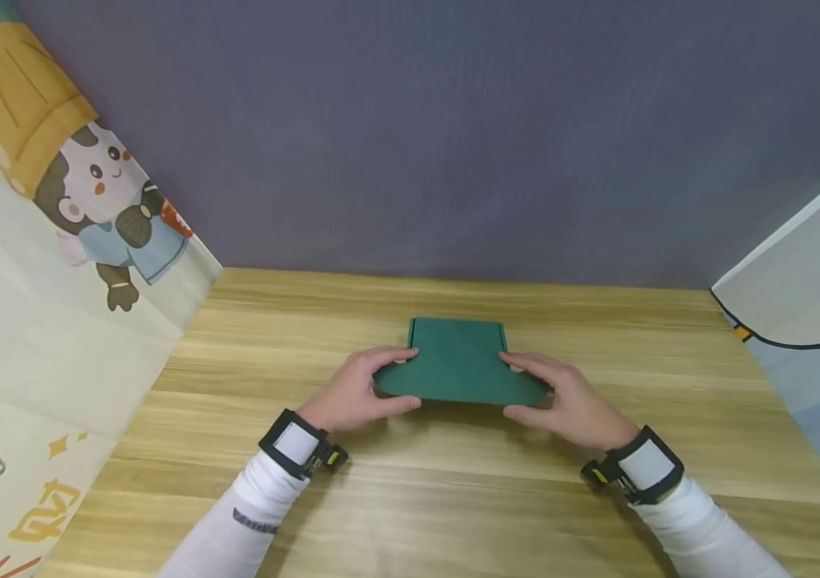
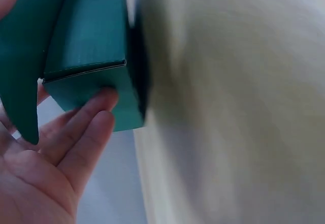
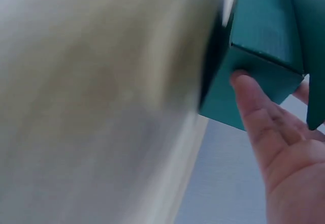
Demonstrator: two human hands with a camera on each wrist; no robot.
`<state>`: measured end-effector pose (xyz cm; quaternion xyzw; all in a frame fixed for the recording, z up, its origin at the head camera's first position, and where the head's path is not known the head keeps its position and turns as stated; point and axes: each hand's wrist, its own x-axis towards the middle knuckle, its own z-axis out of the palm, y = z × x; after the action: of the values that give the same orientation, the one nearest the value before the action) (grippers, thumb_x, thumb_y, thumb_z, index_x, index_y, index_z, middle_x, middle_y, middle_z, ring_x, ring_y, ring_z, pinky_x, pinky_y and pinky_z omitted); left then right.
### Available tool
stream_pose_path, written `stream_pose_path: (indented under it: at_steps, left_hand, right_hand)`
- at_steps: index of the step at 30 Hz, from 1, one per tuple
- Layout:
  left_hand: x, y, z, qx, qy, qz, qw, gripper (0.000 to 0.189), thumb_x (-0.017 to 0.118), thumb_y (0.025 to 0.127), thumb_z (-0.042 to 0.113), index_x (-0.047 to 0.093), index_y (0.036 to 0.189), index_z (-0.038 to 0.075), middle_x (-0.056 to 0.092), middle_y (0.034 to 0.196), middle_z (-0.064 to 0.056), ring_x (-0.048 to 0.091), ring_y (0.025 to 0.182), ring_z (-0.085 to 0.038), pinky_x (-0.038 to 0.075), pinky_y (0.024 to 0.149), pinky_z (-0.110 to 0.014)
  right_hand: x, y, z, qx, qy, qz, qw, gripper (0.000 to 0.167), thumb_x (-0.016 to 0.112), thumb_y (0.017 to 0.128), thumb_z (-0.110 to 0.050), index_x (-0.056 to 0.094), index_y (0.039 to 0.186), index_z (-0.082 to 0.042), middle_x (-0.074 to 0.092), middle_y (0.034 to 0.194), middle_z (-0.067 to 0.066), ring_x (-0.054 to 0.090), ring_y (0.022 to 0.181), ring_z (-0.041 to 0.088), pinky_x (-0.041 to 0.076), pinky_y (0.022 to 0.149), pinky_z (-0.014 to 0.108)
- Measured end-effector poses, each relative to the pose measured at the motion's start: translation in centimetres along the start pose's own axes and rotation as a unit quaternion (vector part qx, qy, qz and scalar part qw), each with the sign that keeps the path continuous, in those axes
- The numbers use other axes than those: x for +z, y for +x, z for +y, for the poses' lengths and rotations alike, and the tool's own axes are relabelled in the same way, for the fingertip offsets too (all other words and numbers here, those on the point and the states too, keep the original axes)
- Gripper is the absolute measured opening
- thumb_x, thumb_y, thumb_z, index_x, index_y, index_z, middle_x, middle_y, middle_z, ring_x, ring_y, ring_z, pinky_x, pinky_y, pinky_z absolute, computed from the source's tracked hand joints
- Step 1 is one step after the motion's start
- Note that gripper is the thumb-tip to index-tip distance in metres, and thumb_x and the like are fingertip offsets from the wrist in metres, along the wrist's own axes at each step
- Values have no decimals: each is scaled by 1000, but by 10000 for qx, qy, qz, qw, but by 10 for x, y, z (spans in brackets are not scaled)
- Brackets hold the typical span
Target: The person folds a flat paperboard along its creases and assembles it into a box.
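Note:
A green cardboard box (image 1: 459, 357) is held between both hands near the middle of the wooden table. Its top is down, and the lid's front flap widens into rounded ends past the sides. At the left side, the left hand (image 1: 352, 393) grips the box, its thumb at the front edge of the flap. In the left wrist view, two fingertips press the box's end wall (image 2: 127, 107), behind the flap's curved end (image 2: 20, 82). The right hand (image 1: 574, 401) mirrors this grip on the other side. A fingertip touches the end wall (image 3: 223, 89) in the right wrist view.
The wood-grain table (image 1: 424, 514) runs back to a dark blue-grey backdrop (image 1: 453, 144). A pale cloth with a cartoon figure (image 1: 99, 201) hangs at the left, and another printed cloth (image 1: 807, 281) at the right. Each wrist wears a black strap with a small camera.

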<state>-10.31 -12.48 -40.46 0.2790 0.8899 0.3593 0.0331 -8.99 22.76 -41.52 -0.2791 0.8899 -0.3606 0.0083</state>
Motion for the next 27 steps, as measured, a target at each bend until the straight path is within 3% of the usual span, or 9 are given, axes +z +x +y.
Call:
stream_pose_path:
  at_steps: [2,4,6,9,11,17,21,25,27]
  left_hand:
    - [-4,3,4,-54,-196,83,9998,68,65,80,65,51,138,32,51,140,15,45,131,-6,40,108,-36]
    - [-8,5,9,-124,-420,176,9989,62,64,82,63,53,136,33,51,139,16,46,129,-6,43,105,-35]
    - [-11,7,14,-216,-812,215,9962,57,63,85,59,54,135,33,50,140,12,54,122,-7,49,99,-34]
    - [-14,11,20,-370,-1226,358,9911,50,61,88,56,56,132,33,52,139,8,64,108,-7,55,88,-31]
    - [-17,14,24,-501,-1386,452,9880,46,59,90,56,58,130,34,56,134,8,68,98,-8,56,83,-31]
    - [-25,23,34,-1129,-1891,679,9731,50,57,87,62,63,122,27,71,103,1,72,80,-24,57,76,-47]
    - [-26,28,36,-1572,-2011,722,9642,55,53,86,67,62,120,24,71,99,-3,72,74,-27,57,75,-49]
    - [-25,32,33,-1754,-1993,693,9616,56,50,89,67,63,117,20,70,98,-6,71,74,-29,57,75,-48]
    - [-24,33,32,-1833,-2020,686,9596,57,48,90,66,63,116,17,70,95,-7,71,75,-31,57,74,-48]
  right_hand:
    - [-6,2,-4,70,208,43,9997,64,72,85,-43,47,142,-31,48,145,-4,54,123,14,51,92,34]
    - [-14,6,-9,153,376,60,9992,57,71,87,-39,49,140,-31,51,142,-5,60,103,9,53,76,26]
    - [-22,9,-15,231,546,77,9982,52,69,90,-35,51,138,-30,53,139,-4,62,88,6,50,66,22]
    - [-33,17,-23,369,667,97,9970,45,64,93,-35,54,136,-27,57,136,0,66,83,5,53,65,23]
    - [-38,23,-28,504,757,111,9958,41,61,95,-37,56,134,-24,61,130,3,70,89,10,57,70,27]
    - [-48,35,-36,1356,1051,78,9851,47,54,95,-51,59,128,-19,70,100,7,71,77,25,58,65,32]
    - [-46,40,-37,1837,1317,24,9741,53,52,93,-58,63,117,-13,70,92,10,71,73,25,59,65,35]
    - [-42,46,-36,2152,1515,37,9647,60,51,90,-64,63,97,-5,71,87,12,71,71,26,60,66,41]
    - [-40,49,-34,2272,1600,26,9606,64,51,89,-66,62,95,-4,71,84,14,71,71,28,59,66,45]
